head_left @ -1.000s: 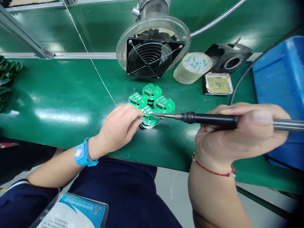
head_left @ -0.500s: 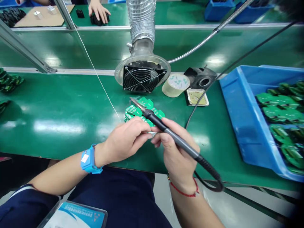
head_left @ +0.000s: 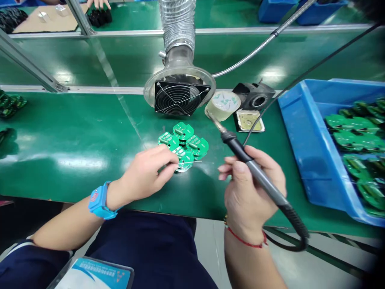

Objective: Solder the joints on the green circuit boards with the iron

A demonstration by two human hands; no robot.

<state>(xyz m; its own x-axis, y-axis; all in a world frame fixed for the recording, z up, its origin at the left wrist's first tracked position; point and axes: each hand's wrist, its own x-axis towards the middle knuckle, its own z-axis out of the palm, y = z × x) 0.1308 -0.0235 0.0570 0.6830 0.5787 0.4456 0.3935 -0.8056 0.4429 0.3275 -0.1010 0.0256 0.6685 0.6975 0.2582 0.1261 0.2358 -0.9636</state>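
My right hand (head_left: 254, 188) is closed round the dark handle of a soldering iron (head_left: 261, 172), whose metal tip points up and left, near the roll of tape. Between thumb and fingertips, my left hand (head_left: 150, 170) pinches a thin solder wire (head_left: 197, 161). The wire's short end sticks out to the right, over the near side of a cluster of green circuit boards (head_left: 197, 146). Those boards lie on the green table in a stack of rounded pieces, just beyond my left fingertips. A blurred length of wire runs from my left hand up toward the metal frame.
A fume extractor fan (head_left: 177, 98) hangs behind the boards. Right of it are a tape roll (head_left: 224, 104), a black iron holder (head_left: 255, 96) and a sponge tray (head_left: 251, 120). A blue bin (head_left: 303, 148) holds more boards. Another person's hand (head_left: 98, 4) shows at the back.
My hands have moved apart: the right one carried the soldering iron to the right, off the boards. My left hand shifted left with the solder wire. The other person's hand moved left.
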